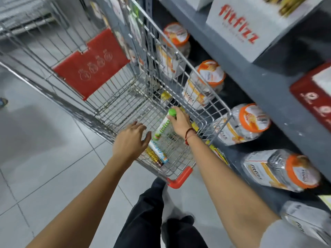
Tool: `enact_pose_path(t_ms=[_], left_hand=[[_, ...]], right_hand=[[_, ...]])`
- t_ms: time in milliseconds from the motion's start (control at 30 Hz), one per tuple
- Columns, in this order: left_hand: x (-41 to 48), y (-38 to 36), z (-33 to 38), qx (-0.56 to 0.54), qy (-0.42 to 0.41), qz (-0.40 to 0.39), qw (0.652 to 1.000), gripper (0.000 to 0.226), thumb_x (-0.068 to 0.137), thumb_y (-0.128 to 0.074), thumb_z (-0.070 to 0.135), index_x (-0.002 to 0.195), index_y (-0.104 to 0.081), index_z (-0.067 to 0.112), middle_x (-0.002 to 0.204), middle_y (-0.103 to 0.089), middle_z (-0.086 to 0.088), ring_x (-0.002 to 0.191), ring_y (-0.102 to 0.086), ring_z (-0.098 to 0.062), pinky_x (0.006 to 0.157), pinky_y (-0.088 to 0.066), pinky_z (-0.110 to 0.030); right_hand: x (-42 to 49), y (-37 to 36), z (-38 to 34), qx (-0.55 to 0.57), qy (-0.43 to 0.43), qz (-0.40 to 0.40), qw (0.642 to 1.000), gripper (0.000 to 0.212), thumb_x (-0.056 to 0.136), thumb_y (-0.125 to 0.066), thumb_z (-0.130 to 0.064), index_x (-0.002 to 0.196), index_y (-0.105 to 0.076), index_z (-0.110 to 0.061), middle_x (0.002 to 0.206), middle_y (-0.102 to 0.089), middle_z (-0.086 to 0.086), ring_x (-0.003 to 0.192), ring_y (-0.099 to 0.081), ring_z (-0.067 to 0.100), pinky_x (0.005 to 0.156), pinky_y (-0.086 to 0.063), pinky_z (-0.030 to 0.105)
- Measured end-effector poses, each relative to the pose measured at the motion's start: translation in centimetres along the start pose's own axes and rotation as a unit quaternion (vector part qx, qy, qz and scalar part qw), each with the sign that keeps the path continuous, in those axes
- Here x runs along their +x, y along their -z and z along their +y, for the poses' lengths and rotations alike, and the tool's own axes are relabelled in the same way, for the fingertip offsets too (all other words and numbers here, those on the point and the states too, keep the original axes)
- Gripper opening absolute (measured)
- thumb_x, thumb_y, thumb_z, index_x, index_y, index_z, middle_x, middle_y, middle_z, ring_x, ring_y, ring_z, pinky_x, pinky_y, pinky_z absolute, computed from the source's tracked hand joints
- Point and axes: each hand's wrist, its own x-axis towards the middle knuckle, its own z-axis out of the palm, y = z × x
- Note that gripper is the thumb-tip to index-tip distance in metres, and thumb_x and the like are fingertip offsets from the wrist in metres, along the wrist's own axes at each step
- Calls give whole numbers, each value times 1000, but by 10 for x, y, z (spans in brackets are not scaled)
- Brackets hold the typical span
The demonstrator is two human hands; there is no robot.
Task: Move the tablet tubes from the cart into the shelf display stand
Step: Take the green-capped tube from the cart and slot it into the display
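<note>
A wire shopping cart (100, 111) stands beside the shelf, seen from above. My right hand (180, 122) is inside the cart, shut on a white tablet tube with a green cap (163, 125), which is tilted with its cap up. My left hand (130, 140) hovers inside the cart with fingers spread and holds nothing. Under it on the cart floor lie a white tube with a blue end (158, 152) and a gold tube (154, 156). A yellow-capped tube (165, 96) lies further along the cart floor. A white display box printed "fitfizz" (238, 25) stands on the upper shelf.
The grey shelf (250, 83) runs along the right, close to the cart. Its lower level holds several clear jars with orange lids (250, 120). A red child-seat flap (91, 63) hangs in the cart. My dark-trousered legs (148, 212) stand on grey floor tiles behind the cart.
</note>
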Motion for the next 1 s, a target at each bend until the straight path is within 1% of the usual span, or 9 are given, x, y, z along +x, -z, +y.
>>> enact_pose_path(t_ms=[67, 133, 233, 433, 533, 667, 800, 933, 1000], left_hand=[[-1, 2, 1, 4, -17, -7, 1000, 31, 92, -48, 33, 103, -63, 8, 111, -69, -10, 117, -54, -28, 78, -54, -44], [-7, 2, 8, 10, -37, -2, 999, 26, 91, -52, 30, 99, -65, 9, 104, -71, -11, 105, -60, -29, 73, -53, -41], [-21, -7, 25, 2, -72, -27, 997, 24, 90, -52, 29, 94, -68, 11, 97, -71, -9, 95, -61, -29, 72, -49, -37], [-36, -24, 69, -8, -105, -72, 992, 26, 92, -44, 29, 102, -65, 16, 108, -69, -6, 99, -59, -25, 78, -46, -34], [-27, -14, 98, -59, -95, -41, 993, 22, 90, -50, 25, 107, -62, 18, 114, -66, -7, 94, -62, -26, 77, -49, -35], [-9, 17, 147, -172, -91, 14, 981, 24, 90, -53, 27, 113, -58, 21, 108, -68, -13, 76, -66, -29, 68, -55, -39], [5, 45, 210, -240, -176, 71, 952, 23, 86, -60, 19, 110, -60, 16, 100, -70, -11, 68, -62, -28, 63, -44, -29], [11, 57, 275, -229, -267, 81, 932, 24, 85, -61, 14, 109, -60, 9, 102, -67, -16, 91, -60, -34, 73, -46, -38], [13, 58, 303, -223, -298, 87, 924, 28, 85, -62, 16, 111, -58, 7, 109, -65, -18, 101, -58, -35, 80, -47, -40]], right_hand=[[-15, 23, -8, 17, 12, 30, 999, 43, 95, -50, -20, 134, -40, -7, 119, -54, 20, 107, -52, 31, 82, -46, 35], [-32, 45, -17, 44, 25, 60, 997, 40, 94, -52, -19, 130, -44, -5, 125, -54, 20, 114, -52, 33, 92, -44, 39], [-55, 75, -25, 65, 36, 107, 991, 38, 91, -57, -24, 123, -50, -4, 119, -59, 20, 111, -54, 33, 94, -45, 40], [-106, 132, -35, 72, 63, 182, 979, 31, 89, -61, -27, 111, -60, -5, 108, -67, 16, 103, -60, 28, 77, -39, 21], [-135, 164, -37, 50, 95, 225, 968, 31, 88, -61, -28, 112, -61, -8, 109, -67, 14, 103, -59, 27, 75, -33, 15], [-183, 216, -38, 29, 125, 294, 947, 34, 88, -61, -30, 114, -60, -7, 110, -67, 15, 103, -59, 27, 81, -38, 22], [-236, 269, -35, 11, 140, 373, 917, 28, 86, -64, -28, 106, -64, -9, 98, -69, 10, 86, -59, 18, 77, -40, 20], [-282, 313, -24, -1, 123, 425, 897, 32, 86, -63, -28, 113, -62, -11, 106, -68, 9, 92, -61, 21, 84, -45, 26], [-302, 330, -17, -15, 115, 449, 886, 34, 87, -62, -30, 114, -62, -10, 105, -68, 10, 91, -61, 22, 79, -44, 23]])
